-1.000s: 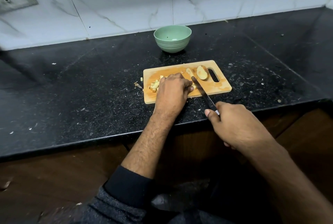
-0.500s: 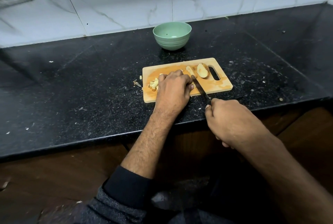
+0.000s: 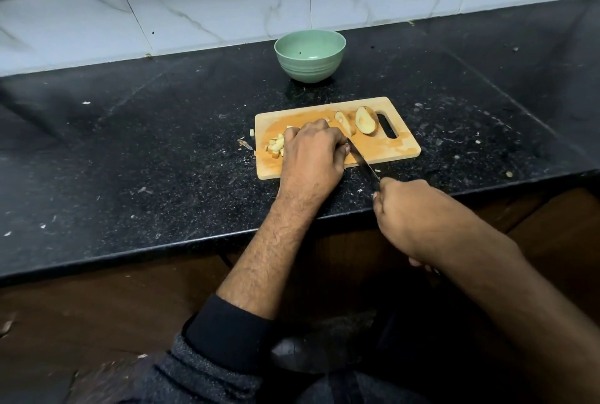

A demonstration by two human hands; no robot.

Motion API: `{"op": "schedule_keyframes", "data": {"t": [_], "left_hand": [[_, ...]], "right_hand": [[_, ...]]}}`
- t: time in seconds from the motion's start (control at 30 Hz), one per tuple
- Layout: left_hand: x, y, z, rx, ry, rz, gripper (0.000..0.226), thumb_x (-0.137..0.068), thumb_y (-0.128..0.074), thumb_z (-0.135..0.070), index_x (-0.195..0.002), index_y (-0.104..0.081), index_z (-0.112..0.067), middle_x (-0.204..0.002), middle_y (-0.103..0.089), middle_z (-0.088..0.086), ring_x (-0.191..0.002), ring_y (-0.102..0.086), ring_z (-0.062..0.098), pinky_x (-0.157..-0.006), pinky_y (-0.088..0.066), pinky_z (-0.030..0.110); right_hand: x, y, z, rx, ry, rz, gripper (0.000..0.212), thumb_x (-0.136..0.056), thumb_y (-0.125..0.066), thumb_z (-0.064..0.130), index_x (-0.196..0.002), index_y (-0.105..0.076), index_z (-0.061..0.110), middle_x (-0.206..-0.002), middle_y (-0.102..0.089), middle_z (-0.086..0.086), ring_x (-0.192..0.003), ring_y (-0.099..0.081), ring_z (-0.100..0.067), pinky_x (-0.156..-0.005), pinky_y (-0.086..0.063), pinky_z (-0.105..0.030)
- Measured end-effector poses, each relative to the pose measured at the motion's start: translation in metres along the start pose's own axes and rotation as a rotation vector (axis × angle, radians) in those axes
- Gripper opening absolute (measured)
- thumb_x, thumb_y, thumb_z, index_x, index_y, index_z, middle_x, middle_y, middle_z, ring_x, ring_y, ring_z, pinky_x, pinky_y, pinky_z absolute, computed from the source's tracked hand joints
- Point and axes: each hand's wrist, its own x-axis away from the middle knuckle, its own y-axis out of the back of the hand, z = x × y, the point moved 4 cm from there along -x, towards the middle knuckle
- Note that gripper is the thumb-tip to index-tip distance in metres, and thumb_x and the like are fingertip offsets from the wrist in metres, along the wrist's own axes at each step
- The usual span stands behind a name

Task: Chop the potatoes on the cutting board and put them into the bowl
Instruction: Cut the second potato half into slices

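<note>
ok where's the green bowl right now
In the head view the green bowl stands on the black counter near the tiled wall, apart from and just behind the cutting board, left of its handle slot.

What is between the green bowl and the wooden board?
Nothing stands there. In the head view, only bare black counter, speckled with small crumbs, lies between the green bowl and the far edge of the cutting board.

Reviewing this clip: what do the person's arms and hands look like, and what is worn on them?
Both hands are bare, no gloves or rings visible. The left hand has a hairy forearm and a dark grey knitted sleeve pushed up. The right hand shows a bare forearm, no sleeve in view.
</note>
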Motion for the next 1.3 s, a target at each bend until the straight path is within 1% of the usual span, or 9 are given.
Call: {"op": "schedule_keyframes", "data": {"t": [0.07,0.17,0.37,0.53,0.7,0.87,1.03,1.23,1.3], "left_hand": [[0.0,0.0,0.0,-0.002,0.003,0.003,0.018,-0.096,-0.063,-0.035,-0.105,-0.072,-0.022,-0.1,-0.061,-0.006,-0.101,-0.055,0.015,-0.091,-0.025,0.033],[0.001,-0.001,0.0,-0.005,0.0,-0.006,0.02,-0.096,-0.063,-0.036,-0.105,-0.072,-0.021,-0.1,-0.062,-0.005,-0.101,-0.055,0.016,-0.092,-0.026,0.035],[0.001,-0.001,0.003,0.022,0.025,0.009,0.016,-0.095,-0.064,-0.037,-0.102,-0.071,-0.024,-0.096,-0.059,-0.009,-0.099,-0.055,0.015,-0.089,-0.024,0.035],[0.001,-0.001,0.005,0.043,0.024,0.019,0.015,-0.094,-0.064,-0.037,-0.102,-0.069,-0.026,-0.093,-0.053,-0.013,-0.099,-0.054,0.014,-0.088,-0.024,0.034],[0.0,0.0,0.005,0.055,0.02,0.026,0.022,-0.093,-0.065,-0.038,-0.112,-0.062,-0.026,-0.103,-0.062,-0.012,-0.103,-0.055,0.013,-0.092,-0.028,0.037],[-0.001,-0.003,0.009,0.074,0.044,0.045,0.021,-0.091,-0.067,-0.039,-0.108,-0.064,-0.027,-0.103,-0.064,-0.012,-0.102,-0.056,0.012,-0.089,-0.027,0.035],[0.003,0.0,0.009,0.103,0.051,0.026,0.024,-0.088,-0.067,-0.042,-0.105,-0.062,-0.027,-0.099,-0.064,-0.014,-0.097,-0.056,0.01,-0.086,-0.023,0.033],[0.007,0.006,0.001,0.103,0.009,0.008,0.038,-0.087,-0.069,-0.034,-0.119,-0.049,-0.027,-0.098,-0.065,-0.011,-0.097,-0.059,0.015,-0.086,-0.028,0.037],[0.008,0.005,-0.002,0.05,-0.038,0.017,0.041,-0.09,-0.067,-0.031,-0.126,-0.047,-0.03,-0.108,-0.06,-0.007,-0.103,-0.056,0.017,-0.085,-0.03,0.04]], "right_hand": [[0.009,-0.002,-0.003,-0.012,0.024,0.006,0.015,-0.107,-0.036,0.023,-0.11,-0.05,0.018,-0.084,-0.063,-0.009,-0.068,-0.06,-0.026,-0.076,-0.06,-0.043],[0.014,-0.002,-0.007,-0.047,0.038,0.004,0.021,-0.109,-0.032,0.03,-0.105,-0.05,0.018,-0.074,-0.059,-0.006,-0.058,-0.054,-0.02,-0.07,-0.059,-0.04],[0.007,-0.001,-0.005,-0.079,0.045,-0.081,0.028,-0.107,-0.029,0.036,-0.105,-0.053,0.02,-0.074,-0.059,-0.004,-0.06,-0.055,-0.021,-0.071,-0.06,-0.043],[-0.001,0.005,-0.003,-0.069,0.062,-0.132,0.032,-0.107,-0.03,0.038,-0.102,-0.056,0.02,-0.07,-0.061,-0.001,-0.05,-0.057,-0.015,-0.056,-0.055,-0.032],[-0.004,0.01,0.0,-0.057,0.06,-0.12,0.034,-0.107,-0.032,0.042,-0.097,-0.057,0.022,-0.068,-0.065,-0.001,-0.038,-0.062,-0.011,-0.04,-0.049,-0.024],[-0.006,0.013,0.0,-0.104,0.069,-0.172,0.032,-0.106,-0.034,0.042,-0.094,-0.056,0.022,-0.062,-0.064,0.0,-0.044,-0.06,-0.013,-0.058,-0.06,-0.035],[-0.007,0.012,0.001,-0.114,0.074,-0.178,0.032,-0.106,-0.035,0.043,-0.097,-0.058,0.022,-0.065,-0.063,0.0,-0.049,-0.06,-0.013,-0.062,-0.06,-0.036],[-0.009,0.009,-0.001,-0.119,0.077,-0.174,0.027,-0.105,-0.035,0.045,-0.091,-0.05,0.027,-0.069,-0.062,0.0,-0.055,-0.059,-0.015,-0.067,-0.061,-0.039],[-0.008,0.008,-0.003,-0.125,0.079,-0.175,0.028,-0.105,-0.036,0.046,-0.09,-0.05,0.027,-0.073,-0.062,0.0,-0.061,-0.06,-0.019,-0.07,-0.061,-0.041]]}}
